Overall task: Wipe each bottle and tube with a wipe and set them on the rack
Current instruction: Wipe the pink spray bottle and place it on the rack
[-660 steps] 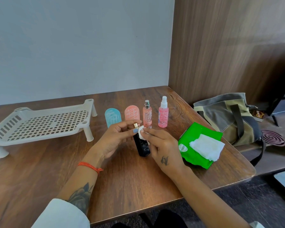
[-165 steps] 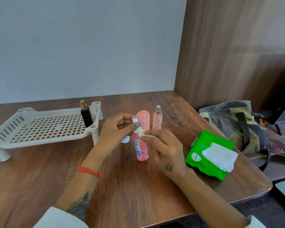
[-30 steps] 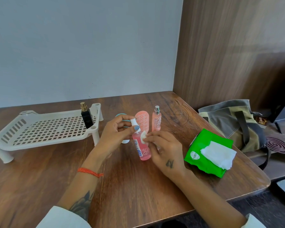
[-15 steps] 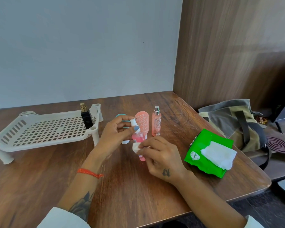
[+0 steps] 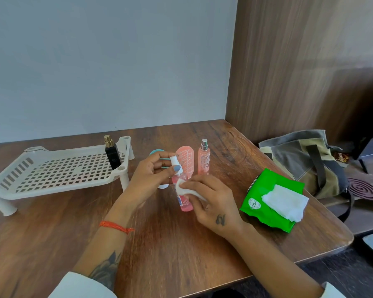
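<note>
A pink spray bottle [image 5: 184,203] with a white nozzle stands on the table, tilted a little. My left hand [image 5: 151,179] pinches its nozzle at the top. My right hand [image 5: 211,203] holds a small folded white wipe [image 5: 182,190] pressed against the bottle's side. Behind them stand a pink tube [image 5: 186,160], a teal tube [image 5: 157,152] mostly hidden by my left hand, and a slim peach spray bottle [image 5: 204,158]. A black perfume bottle [image 5: 112,154] with a gold cap stands on the right end of the white rack [image 5: 52,175].
A green pack of wipes [image 5: 269,203] with a loose white sheet pulled out lies at the right of the wooden table [image 5: 170,250]. A grey and olive bag [image 5: 304,160] and a dark mosquito coil [image 5: 363,189] sit on a lower bench beyond the table's right edge.
My right hand has slid the wipe along the pink bottle's side, from lower on it back up toward the middle. My left hand keeps its hold on the nozzle.
</note>
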`<action>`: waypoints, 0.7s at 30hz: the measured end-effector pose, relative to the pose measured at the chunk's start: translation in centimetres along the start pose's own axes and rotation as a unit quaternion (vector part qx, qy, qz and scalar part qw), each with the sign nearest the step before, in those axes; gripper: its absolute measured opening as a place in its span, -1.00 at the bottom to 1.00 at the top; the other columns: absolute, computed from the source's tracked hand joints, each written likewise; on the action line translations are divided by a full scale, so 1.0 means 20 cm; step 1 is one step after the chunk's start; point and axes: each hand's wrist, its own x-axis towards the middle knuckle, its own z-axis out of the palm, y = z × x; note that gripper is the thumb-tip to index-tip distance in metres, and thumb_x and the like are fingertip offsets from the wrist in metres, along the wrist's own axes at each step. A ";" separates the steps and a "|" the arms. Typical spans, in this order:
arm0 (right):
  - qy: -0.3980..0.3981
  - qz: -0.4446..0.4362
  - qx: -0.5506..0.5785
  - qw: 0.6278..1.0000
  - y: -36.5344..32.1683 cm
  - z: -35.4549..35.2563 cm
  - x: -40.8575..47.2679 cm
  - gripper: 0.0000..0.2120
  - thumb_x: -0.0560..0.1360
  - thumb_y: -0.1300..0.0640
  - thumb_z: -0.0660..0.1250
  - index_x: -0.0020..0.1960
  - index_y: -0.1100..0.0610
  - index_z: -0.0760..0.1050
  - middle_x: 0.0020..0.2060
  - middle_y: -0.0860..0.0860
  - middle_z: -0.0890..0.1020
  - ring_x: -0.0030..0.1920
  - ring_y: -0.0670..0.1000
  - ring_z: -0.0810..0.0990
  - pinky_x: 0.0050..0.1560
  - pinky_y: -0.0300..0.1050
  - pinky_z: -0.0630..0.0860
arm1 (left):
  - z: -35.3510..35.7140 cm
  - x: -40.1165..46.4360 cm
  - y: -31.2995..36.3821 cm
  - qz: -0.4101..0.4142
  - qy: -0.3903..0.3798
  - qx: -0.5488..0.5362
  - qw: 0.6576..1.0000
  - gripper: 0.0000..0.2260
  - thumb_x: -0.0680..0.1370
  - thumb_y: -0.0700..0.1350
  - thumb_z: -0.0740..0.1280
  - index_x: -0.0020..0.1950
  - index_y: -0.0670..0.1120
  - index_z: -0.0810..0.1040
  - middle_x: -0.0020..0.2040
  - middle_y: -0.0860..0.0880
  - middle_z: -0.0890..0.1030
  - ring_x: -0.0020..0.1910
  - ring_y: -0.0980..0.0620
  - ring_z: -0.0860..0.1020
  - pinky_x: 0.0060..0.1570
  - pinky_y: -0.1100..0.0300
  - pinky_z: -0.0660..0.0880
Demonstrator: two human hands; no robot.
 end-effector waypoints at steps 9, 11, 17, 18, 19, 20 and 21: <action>0.106 0.184 0.087 0.973 0.06 0.00 0.03 -0.75 0.41 0.30 0.41 0.07 0.13 0.59 -0.06 -0.13 0.59 -0.03 -0.17 0.55 -0.07 -0.40 0.49 | -0.01 0.00 0.01 -0.012 -0.035 0.000 0.999 -0.74 0.50 -0.19 0.36 0.18 -0.02 0.52 0.05 0.01 0.67 0.05 0.02 0.63 -0.02 0.14 0.56; 0.114 0.192 0.087 0.971 0.05 -0.01 0.04 -0.75 0.42 0.30 0.41 0.08 0.12 0.59 -0.06 -0.15 0.58 -0.02 -0.18 0.55 -0.06 -0.41 0.49 | -0.01 0.00 0.01 -0.012 -0.038 0.002 0.999 -0.75 0.51 -0.18 0.35 0.17 0.00 0.52 0.05 0.03 0.67 0.05 0.04 0.63 -0.02 0.17 0.55; 0.044 0.066 0.069 0.994 0.02 0.01 0.03 -0.77 0.42 0.35 0.39 0.04 0.16 0.60 -0.03 0.01 0.63 0.00 -0.16 0.55 0.02 -0.41 0.42 | -0.01 0.00 0.01 -0.006 -0.057 0.002 0.998 -0.77 0.53 -0.23 0.32 0.09 0.07 0.53 -0.07 0.16 0.70 -0.03 0.18 0.64 -0.15 0.35 0.54; 0.033 0.067 0.073 0.995 0.02 0.01 0.02 -0.76 0.42 0.36 0.39 0.05 0.16 0.60 -0.03 0.01 0.62 0.01 -0.17 0.54 0.03 -0.42 0.41 | -0.01 0.00 0.01 -0.008 -0.059 0.002 0.998 -0.77 0.53 -0.23 0.32 0.09 0.07 0.53 -0.07 0.15 0.70 -0.02 0.17 0.64 -0.15 0.36 0.54; 0.025 0.073 0.076 0.994 0.02 0.01 0.03 -0.76 0.42 0.35 0.39 0.05 0.15 0.60 -0.03 0.01 0.62 0.01 -0.18 0.54 0.01 -0.44 0.40 | -0.02 0.00 0.01 -0.010 -0.061 0.003 0.998 -0.77 0.53 -0.22 0.31 0.11 0.07 0.53 -0.04 0.13 0.69 0.00 0.15 0.63 -0.13 0.35 0.55; 0.019 0.083 0.078 0.993 0.03 0.02 0.03 -0.78 0.43 0.31 0.38 0.05 0.14 0.59 -0.04 0.00 0.63 -0.02 -0.19 0.53 -0.02 -0.47 0.40 | -0.02 0.00 0.01 -0.012 -0.062 0.003 0.998 -0.77 0.53 -0.21 0.31 0.13 0.05 0.53 -0.01 0.11 0.69 0.03 0.13 0.63 -0.10 0.33 0.55; 0.014 0.101 0.082 0.991 0.03 0.02 0.03 -0.80 0.44 0.27 0.36 0.06 0.14 0.59 -0.05 -0.01 0.64 -0.04 -0.21 0.53 -0.05 -0.49 0.39 | -0.02 0.00 0.01 -0.013 -0.063 0.003 0.998 -0.76 0.53 -0.21 0.31 0.15 0.03 0.52 0.03 0.08 0.68 0.06 0.10 0.62 -0.04 0.29 0.56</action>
